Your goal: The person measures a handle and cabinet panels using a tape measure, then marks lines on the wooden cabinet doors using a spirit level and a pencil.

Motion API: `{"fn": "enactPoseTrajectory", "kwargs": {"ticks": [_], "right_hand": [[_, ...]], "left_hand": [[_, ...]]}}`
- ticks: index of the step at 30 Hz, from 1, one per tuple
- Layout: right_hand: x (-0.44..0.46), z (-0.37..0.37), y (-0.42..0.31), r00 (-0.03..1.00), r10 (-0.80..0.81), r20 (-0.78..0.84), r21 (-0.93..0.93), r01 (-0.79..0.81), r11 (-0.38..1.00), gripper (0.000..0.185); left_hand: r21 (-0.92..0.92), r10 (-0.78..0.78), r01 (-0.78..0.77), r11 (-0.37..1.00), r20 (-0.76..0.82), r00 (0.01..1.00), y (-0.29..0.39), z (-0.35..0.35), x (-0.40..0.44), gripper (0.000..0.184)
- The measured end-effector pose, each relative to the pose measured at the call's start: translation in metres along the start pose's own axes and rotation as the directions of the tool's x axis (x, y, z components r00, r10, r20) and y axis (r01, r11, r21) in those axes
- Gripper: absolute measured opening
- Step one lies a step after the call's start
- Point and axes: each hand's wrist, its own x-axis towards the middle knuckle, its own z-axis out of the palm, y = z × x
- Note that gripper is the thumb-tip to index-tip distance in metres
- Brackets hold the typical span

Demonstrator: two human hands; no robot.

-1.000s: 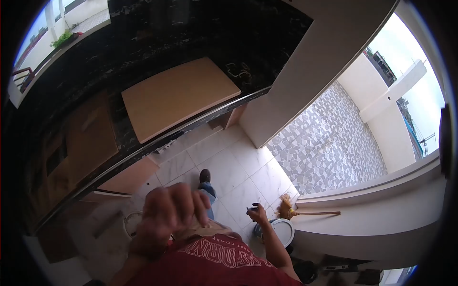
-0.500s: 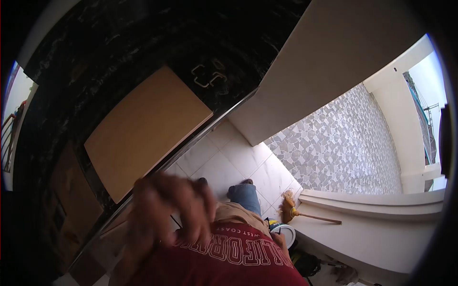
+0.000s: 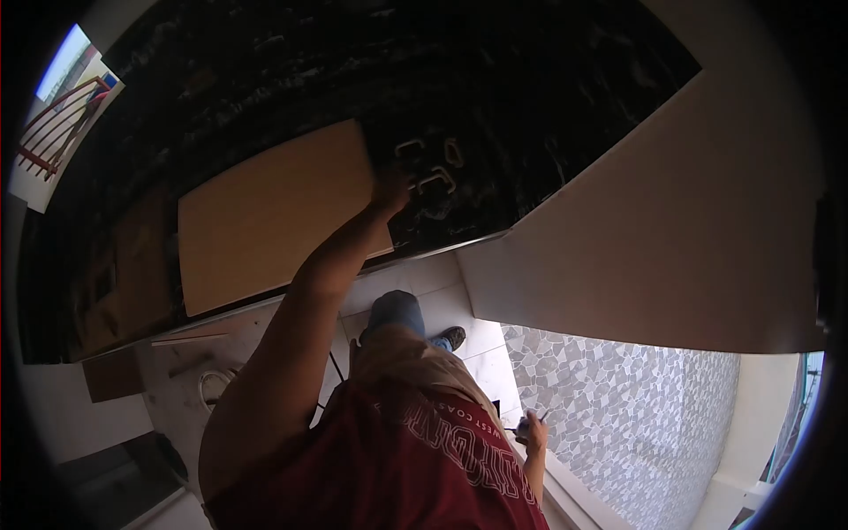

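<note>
Where the head view shows the left arm (image 3: pixel 309 291): it stretches over the black counter (image 3: pixel 495 106), across the near corner of the tan board (image 3: pixel 274 216).
Left hand (image 3: pixel 393 189): at the board's edge, right beside the pale bracket-shaped pieces (image 3: pixel 436 179); it is in deep shadow, so I cannot tell how wide the fingers are or whether they touch one.
Bracket-shaped pieces: lying loose on the counter, just past the board's right edge.
Right hand (image 3: pixel 534 433): low and apart from the counter, fingers curled around a small dark item (image 3: pixel 523 428) too small to identify.
Tan board: flat on the counter, near its front edge.
Brown panel (image 3: pixel 141 265): left of the board, dim.
Floor: pale tiles (image 3: pixel 437 276) below; grey-and-white mosaic paving (image 3: pixel 618 406) at right.
</note>
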Motion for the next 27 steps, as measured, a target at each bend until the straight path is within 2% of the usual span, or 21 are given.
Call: {"fn": "enactPoseTrajectory", "kwargs": {"ticks": [3,4,5,6,7,8,9,10,13,14,16,17,20,23,27], "right_hand": [[-0.006,-0.032,-0.023,0.978,0.009,-0.208,0.118,0.016,0.993,0.047],[-0.011,-0.038,-0.023,0.959,0.018,-0.284,0.158,0.028,0.987,0.045],[-0.016,-0.036,-0.020,0.956,0.050,-0.288,0.220,0.016,0.975,0.045],[-0.017,-0.033,-0.009,0.954,0.080,-0.290,0.280,0.005,0.960,0.045],[-0.017,-0.031,0.005,0.951,0.107,-0.291,0.332,-0.005,0.943,0.046],[-0.013,-0.022,0.021,0.954,0.141,-0.264,0.384,-0.030,0.923,0.041],[-0.027,-0.006,0.013,0.934,0.204,-0.293,0.189,-0.152,0.970,0.046],[-0.037,0.010,0.009,0.942,0.213,-0.259,0.087,-0.196,0.977,0.045],[-0.057,0.048,0.010,0.977,0.194,-0.093,-0.032,-0.198,0.980,0.045],[-0.061,0.054,0.006,0.979,0.189,-0.077,-0.041,-0.192,0.980,0.045],[-0.067,0.059,-0.007,0.983,0.172,-0.056,-0.050,-0.175,0.983,0.044],[-0.069,0.058,-0.015,0.985,0.161,-0.059,-0.047,-0.164,0.985,0.044],[-0.074,0.057,-0.036,0.989,0.127,-0.075,-0.046,-0.130,0.990,0.044],[-0.078,0.058,-0.050,0.991,0.099,-0.095,-0.046,-0.104,0.994,0.043],[-0.083,0.059,-0.058,0.991,0.080,-0.111,-0.046,-0.086,0.995,0.043]], "left_hand": [[0.118,0.121,-0.121,0.986,0.010,0.993,-0.020,0.010,0.020,0.032],[-0.245,-0.094,0.125,0.961,0.135,0.986,-0.017,0.003,0.028,0.030],[-0.529,-0.243,0.389,0.754,0.325,0.914,-0.015,-0.005,0.036,0.029],[-0.304,0.062,0.015,0.953,0.241,0.968,-0.026,-0.006,0.032,0.027],[-0.008,0.360,-0.362,0.932,0.133,0.923,-0.038,-0.006,0.028,0.026],[-0.052,0.375,-0.371,0.927,0.130,0.918,-0.045,-0.003,0.029,0.027],[-0.096,0.385,-0.375,0.922,0.121,0.915,-0.050,0.001,0.030,0.028],[-0.137,0.392,-0.377,0.916,0.110,0.913,-0.054,0.004,0.033,0.029],[-0.175,0.509,-0.507,0.844,-0.034,0.860,-0.053,-0.008,0.040,0.020],[-0.236,0.390,-0.377,0.896,0.009,0.921,-0.046,-0.016,0.046,0.017],[-0.338,0.157,-0.110,0.935,0.114,0.981,-0.022,-0.030,0.069,0.014],[-0.485,-0.041,0.112,0.867,0.155,0.987,-0.028,-0.009,0.084,0.020],[-0.252,-0.053,0.052,0.966,0.003,0.999,-0.033,0.003,0.131,0.027],[0.004,-0.012,0.011,1.000,0.043,0.999,-0.033,0.023,0.152,0.032],[-0.065,-0.130,0.141,0.988,0.150,0.980,-0.028,0.038,0.149,0.037]]}}
